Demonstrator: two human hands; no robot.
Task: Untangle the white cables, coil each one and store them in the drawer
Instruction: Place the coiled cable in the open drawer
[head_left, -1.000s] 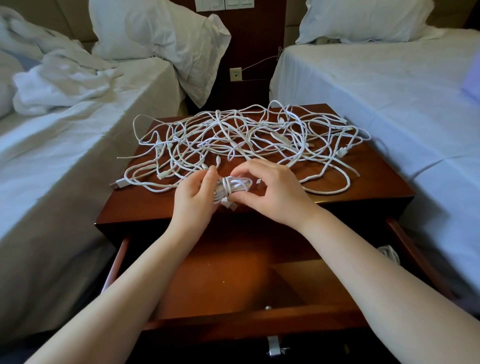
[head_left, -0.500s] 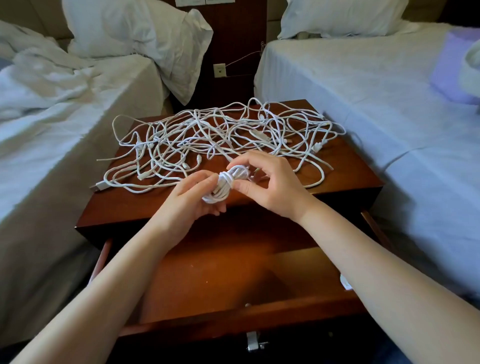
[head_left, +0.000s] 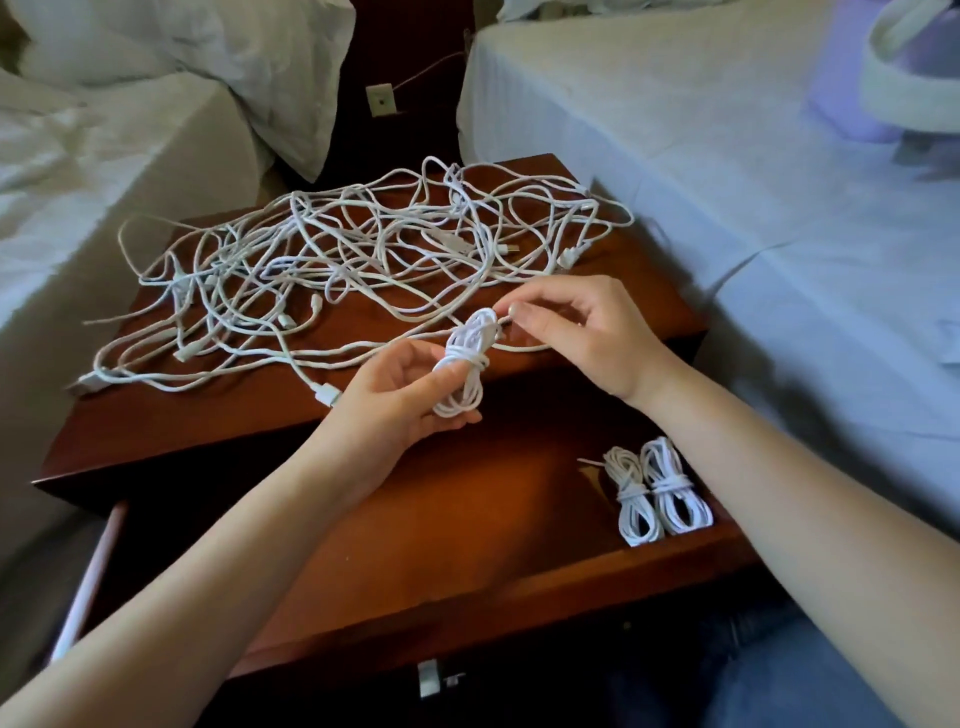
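A tangle of white cables (head_left: 343, 270) covers the top of the wooden nightstand (head_left: 156, 415). My left hand (head_left: 400, 400) holds a small coiled white cable (head_left: 465, 364) over the front edge of the nightstand, above the open drawer (head_left: 426, 519). My right hand (head_left: 582, 332) pinches the coil's top end with thumb and fingertips. Two coiled cables (head_left: 654, 493) lie side by side at the drawer's right end.
A bed with white sheets (head_left: 78, 218) stands to the left and another bed (head_left: 753, 208) to the right, both close to the nightstand. A wall socket (head_left: 381, 100) sits on the dark panel behind. A purple object (head_left: 852, 78) lies on the right bed.
The view has tilted and shifted right, bringing the two stored coils into sight. My hands have turned the coil more upright, and my right hand now pinches only its top end.
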